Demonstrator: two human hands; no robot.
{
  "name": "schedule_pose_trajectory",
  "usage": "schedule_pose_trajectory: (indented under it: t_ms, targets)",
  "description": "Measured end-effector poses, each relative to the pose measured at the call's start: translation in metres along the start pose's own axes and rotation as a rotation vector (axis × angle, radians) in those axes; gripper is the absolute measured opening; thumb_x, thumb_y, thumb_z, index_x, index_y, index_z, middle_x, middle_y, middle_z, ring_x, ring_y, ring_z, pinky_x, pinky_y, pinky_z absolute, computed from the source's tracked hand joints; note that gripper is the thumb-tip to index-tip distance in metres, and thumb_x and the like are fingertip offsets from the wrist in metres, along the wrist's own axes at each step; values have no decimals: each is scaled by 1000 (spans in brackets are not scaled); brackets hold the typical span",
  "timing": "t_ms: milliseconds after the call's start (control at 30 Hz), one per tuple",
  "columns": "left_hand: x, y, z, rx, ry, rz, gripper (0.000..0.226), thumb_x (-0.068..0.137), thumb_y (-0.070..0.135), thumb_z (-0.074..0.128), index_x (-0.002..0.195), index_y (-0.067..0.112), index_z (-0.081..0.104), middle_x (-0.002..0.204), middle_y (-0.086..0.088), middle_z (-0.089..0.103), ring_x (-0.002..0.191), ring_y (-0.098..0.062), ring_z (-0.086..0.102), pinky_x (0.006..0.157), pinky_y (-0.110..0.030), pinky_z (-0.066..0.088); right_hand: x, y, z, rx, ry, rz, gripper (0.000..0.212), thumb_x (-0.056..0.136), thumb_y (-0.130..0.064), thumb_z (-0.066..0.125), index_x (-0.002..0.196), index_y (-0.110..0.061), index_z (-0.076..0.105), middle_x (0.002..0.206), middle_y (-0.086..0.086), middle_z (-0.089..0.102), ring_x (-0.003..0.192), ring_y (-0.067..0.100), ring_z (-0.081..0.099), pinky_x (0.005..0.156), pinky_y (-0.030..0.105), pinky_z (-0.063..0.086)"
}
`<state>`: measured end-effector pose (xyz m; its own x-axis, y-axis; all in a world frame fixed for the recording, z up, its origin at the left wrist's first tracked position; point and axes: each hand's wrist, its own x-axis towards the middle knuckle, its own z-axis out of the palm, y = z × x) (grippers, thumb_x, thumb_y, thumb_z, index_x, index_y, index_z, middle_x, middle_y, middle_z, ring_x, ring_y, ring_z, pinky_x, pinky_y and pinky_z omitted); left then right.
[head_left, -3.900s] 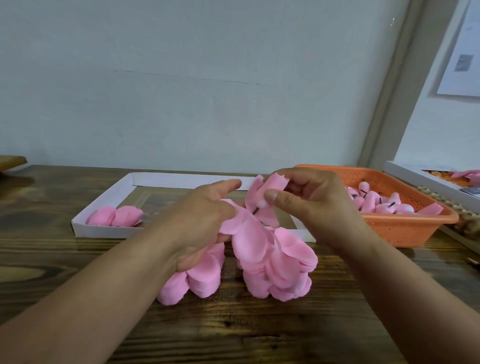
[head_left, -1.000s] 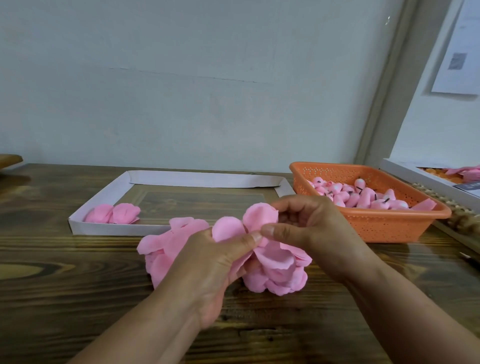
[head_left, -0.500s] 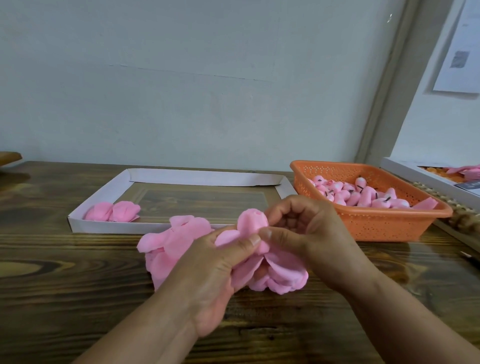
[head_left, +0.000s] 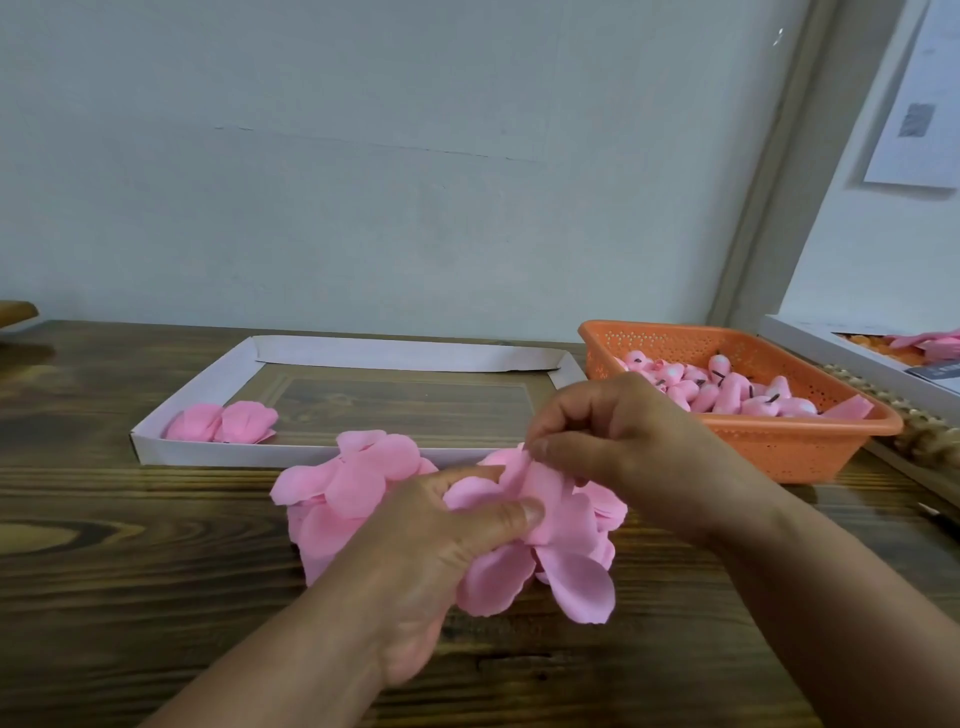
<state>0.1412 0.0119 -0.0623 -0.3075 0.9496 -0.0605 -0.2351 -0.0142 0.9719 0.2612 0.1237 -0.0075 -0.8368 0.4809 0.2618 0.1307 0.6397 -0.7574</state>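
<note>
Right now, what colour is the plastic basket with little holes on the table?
Orange. The perforated plastic basket shows best in the head view.

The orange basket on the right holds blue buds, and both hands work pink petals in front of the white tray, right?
Not quite. The head view shows the buds in the orange basket are pink, not blue. The rest holds: left hand and right hand pinch pink petals in front of the white tray.

The left hand and right hand sit lower now; the pink petals bunch tighter between both thumbs; one droops loose.
</note>
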Motion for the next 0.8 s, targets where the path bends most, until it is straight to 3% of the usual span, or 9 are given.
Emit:
schedule_pose_trajectory:
  t_ms: [133,267,367,467,567,633,733,800]
  targets:
    - [0,0,0,-21,-5,-7,12,63,21,74,71,13,77,73,-2,73,67,-9,68,54,-17,51,-3,-1,10,-175,49,-84,20,90,-4,55,75,-15,60,63,-8,55,56,0,49,52,12,38]
    - [2,5,0,-22,-9,8,14,61,22,74,68,9,75,78,-11,73,74,-19,68,67,-25,57,-5,6,20,-155,207,-166,26,91,-6,54,72,-23,55,64,-11,53,61,3,49,57,16,39]
    - [2,5,0,-8,5,12,20,59,24,73,70,7,75,85,-14,74,83,-24,70,74,-29,58,-7,9,17,28,167,-173,10,87,-20,58,78,-16,61,69,-1,60,65,11,55,60,28,47]
    - [3,3,-3,11,5,2,16,67,20,73,76,6,74,89,-11,75,95,-24,70,86,-31,56,-12,17,7,172,47,-84,24,80,-30,65,88,-7,67,77,8,67,69,24,62,65,41,51]
    - [4,3,-5,50,13,4,10,76,11,72,75,2,74,86,-10,74,92,-23,70,87,-30,56,-17,23,8,252,-10,-33,29,77,-22,71,94,1,69,88,22,69,84,44,65,75,58,51]
    - [6,4,-5,73,22,2,11,69,6,75,79,2,74,85,-11,74,88,-22,70,83,-29,57,-18,27,14,329,12,-17,28,75,-21,71,94,0,71,89,23,70,85,47,64,76,60,50]
    - [7,3,-4,109,33,-8,14,64,7,76,77,4,74,83,-13,74,92,-26,70,91,-36,55,-22,33,25,438,64,27,27,73,-23,71,92,-3,73,89,27,69,87,54,60,73,67,47]
    - [6,2,-4,110,15,-10,7,69,13,76,69,7,73,80,-9,73,90,-21,69,92,-35,52,-23,37,32,512,99,42,29,73,-21,69,93,0,72,90,28,69,83,48,63,74,57,50]
